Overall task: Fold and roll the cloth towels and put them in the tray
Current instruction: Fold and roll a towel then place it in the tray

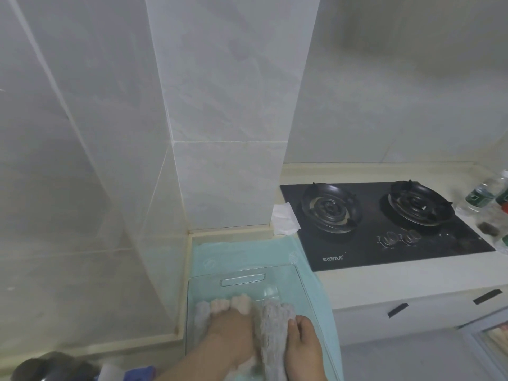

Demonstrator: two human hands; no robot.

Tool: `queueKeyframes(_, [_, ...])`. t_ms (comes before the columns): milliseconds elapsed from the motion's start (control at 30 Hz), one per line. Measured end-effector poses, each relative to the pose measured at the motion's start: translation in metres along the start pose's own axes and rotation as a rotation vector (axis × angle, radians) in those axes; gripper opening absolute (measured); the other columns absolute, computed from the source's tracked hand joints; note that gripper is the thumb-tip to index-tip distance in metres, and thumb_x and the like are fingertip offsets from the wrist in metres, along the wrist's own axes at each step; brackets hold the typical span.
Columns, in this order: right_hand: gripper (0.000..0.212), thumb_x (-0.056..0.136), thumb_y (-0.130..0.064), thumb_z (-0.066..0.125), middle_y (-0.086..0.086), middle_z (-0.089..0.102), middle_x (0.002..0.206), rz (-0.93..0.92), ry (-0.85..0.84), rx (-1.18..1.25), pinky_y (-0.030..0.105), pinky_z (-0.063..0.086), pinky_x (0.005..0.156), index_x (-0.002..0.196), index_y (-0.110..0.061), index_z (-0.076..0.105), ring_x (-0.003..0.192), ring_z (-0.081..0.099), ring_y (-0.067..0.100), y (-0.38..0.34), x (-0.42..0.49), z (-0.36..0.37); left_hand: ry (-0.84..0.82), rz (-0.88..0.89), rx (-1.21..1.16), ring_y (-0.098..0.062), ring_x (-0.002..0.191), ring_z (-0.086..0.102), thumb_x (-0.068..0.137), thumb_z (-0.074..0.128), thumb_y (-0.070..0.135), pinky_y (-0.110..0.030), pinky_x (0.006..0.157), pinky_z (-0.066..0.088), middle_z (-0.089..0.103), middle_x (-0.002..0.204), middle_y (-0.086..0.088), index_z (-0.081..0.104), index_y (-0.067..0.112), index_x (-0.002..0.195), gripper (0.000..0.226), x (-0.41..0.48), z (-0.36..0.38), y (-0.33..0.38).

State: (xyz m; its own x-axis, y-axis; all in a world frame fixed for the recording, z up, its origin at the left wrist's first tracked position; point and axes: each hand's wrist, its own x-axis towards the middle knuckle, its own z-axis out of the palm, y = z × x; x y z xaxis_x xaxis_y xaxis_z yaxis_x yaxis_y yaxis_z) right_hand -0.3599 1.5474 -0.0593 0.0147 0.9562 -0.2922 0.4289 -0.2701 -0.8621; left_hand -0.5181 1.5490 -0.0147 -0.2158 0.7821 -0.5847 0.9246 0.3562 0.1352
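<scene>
A clear plastic tray (298, 273) sits on a teal cloth (247, 251) spread over the counter. Two grey towels lie inside the tray. My left hand (231, 324) rests flat on the left grey towel (201, 312), fingers stretched toward the tray's far wall and covering most of it. Beside it lies a grey rolled towel (270, 331), running lengthwise down the tray. My right hand (302, 347) grips this roll from its right side, fingertips curled against it. The lower ends of both towels are cut off by the frame edge.
A black two-burner gas hob (384, 224) is set in the counter to the right. White paper (284, 220) lies by the tiled pillar (233, 133). Bottles (481, 193) stand at the far right edge. Dark objects (49, 367) sit at the lower left.
</scene>
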Motion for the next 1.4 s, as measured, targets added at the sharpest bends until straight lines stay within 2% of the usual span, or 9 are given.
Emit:
queueKeyframes(133, [0.018, 0.100, -0.017, 0.042, 0.009, 0.059, 0.084, 0.118, -0.037, -0.040, 0.029, 0.037, 0.066, 0.087, -0.009, 0.051, 0.079, 0.053, 0.024, 0.003, 0.022, 0.025, 0.091, 0.101, -0.042, -0.033, 0.119, 0.048, 0.091, 0.040, 0.027, -0.036, 0.090, 0.037, 0.051, 0.125, -0.013, 0.049, 0.020, 0.112, 0.024, -0.003, 0.042, -0.017])
queueKeyframes(367, [0.013, 0.093, -0.016, 0.051, 0.004, 0.057, 0.080, 0.231, -0.071, -0.112, 0.028, 0.038, 0.073, 0.082, -0.010, 0.048, 0.084, 0.055, 0.024, 0.011, 0.053, 0.058, 0.074, 0.023, 0.020, -0.036, 0.139, 0.014, 0.081, 0.036, 0.038, -0.047, 0.111, 0.016, 0.023, 0.147, -0.014, 0.014, 0.021, 0.148, 0.073, 0.007, 0.058, -0.015])
queueKeyframes(533, [0.029, 0.096, -0.017, 0.047, -0.005, 0.048, 0.067, 0.117, -0.133, -0.264, 0.027, 0.033, 0.066, 0.068, -0.017, 0.039, 0.078, 0.051, 0.022, 0.006, 0.056, 0.054, 0.403, 0.122, 0.009, -0.029, 0.099, 0.052, 0.066, 0.052, 0.055, -0.039, 0.072, 0.035, 0.052, 0.106, -0.007, 0.054, 0.028, 0.110, 0.052, -0.002, 0.056, -0.010])
queueKeyframes(667, [0.030, 0.095, -0.014, 0.045, -0.006, 0.047, 0.067, 0.069, -0.144, -0.325, 0.026, 0.034, 0.065, 0.066, -0.018, 0.037, 0.075, 0.050, 0.020, 0.006, 0.060, 0.050, 0.499, 0.131, 0.035, -0.037, 0.112, 0.047, 0.073, 0.041, 0.047, -0.057, 0.093, 0.031, 0.042, 0.118, -0.004, 0.049, 0.039, 0.126, 0.055, -0.007, 0.060, -0.004])
queueKeyframes(733, [0.030, 0.095, -0.012, 0.044, -0.005, 0.047, 0.066, 0.075, -0.144, -0.330, 0.027, 0.035, 0.064, 0.066, -0.017, 0.037, 0.073, 0.048, 0.019, 0.007, 0.061, 0.051, 0.399, 0.125, 0.024, -0.036, 0.107, 0.052, 0.071, 0.044, 0.049, -0.053, 0.089, 0.031, 0.043, 0.113, -0.006, 0.060, 0.034, 0.113, 0.047, -0.009, 0.058, -0.006])
queueKeyframes(867, [0.030, 0.092, -0.008, 0.043, -0.005, 0.044, 0.064, 0.059, -0.169, -0.321, 0.025, 0.030, 0.054, 0.065, -0.016, 0.035, 0.063, 0.038, 0.012, 0.006, 0.060, 0.050, 0.342, 0.060, 0.102, -0.041, 0.125, 0.042, 0.076, 0.050, 0.049, -0.050, 0.117, 0.008, 0.048, 0.130, -0.014, 0.055, 0.030, 0.129, 0.056, -0.005, 0.064, -0.017])
queueKeyframes(1000, [0.033, 0.088, -0.001, 0.041, -0.006, 0.036, 0.061, 0.025, -0.187, -0.314, 0.024, 0.022, 0.052, 0.063, -0.017, 0.027, 0.058, 0.025, 0.009, 0.008, 0.056, 0.047, 0.036, 0.028, 0.081, -0.033, 0.137, 0.022, 0.079, 0.060, 0.035, -0.039, 0.104, 0.030, 0.027, 0.146, -0.011, 0.033, 0.025, 0.141, 0.069, -0.008, 0.061, -0.015])
queueKeyframes(1267, [0.037, 0.088, 0.001, 0.044, -0.006, 0.034, 0.057, 0.013, -0.209, -0.288, 0.021, 0.023, 0.048, 0.058, -0.015, 0.029, 0.053, 0.025, 0.006, 0.009, 0.051, 0.048, 0.012, 0.023, 0.009, -0.035, 0.143, 0.011, 0.078, 0.058, 0.044, -0.042, 0.115, 0.020, 0.017, 0.153, -0.012, 0.005, 0.032, 0.151, 0.091, -0.012, 0.055, -0.009])
queueKeyframes(1400, [0.041, 0.092, -0.007, 0.045, -0.008, 0.039, 0.055, 0.016, -0.166, -0.388, 0.021, 0.030, 0.049, 0.054, -0.017, 0.035, 0.054, 0.038, 0.009, 0.004, 0.044, 0.047, 0.084, 0.010, -0.127, -0.032, 0.138, 0.028, 0.082, 0.053, 0.033, -0.037, 0.111, 0.027, 0.029, 0.149, -0.012, 0.009, 0.025, 0.150, 0.082, -0.017, 0.052, -0.011])
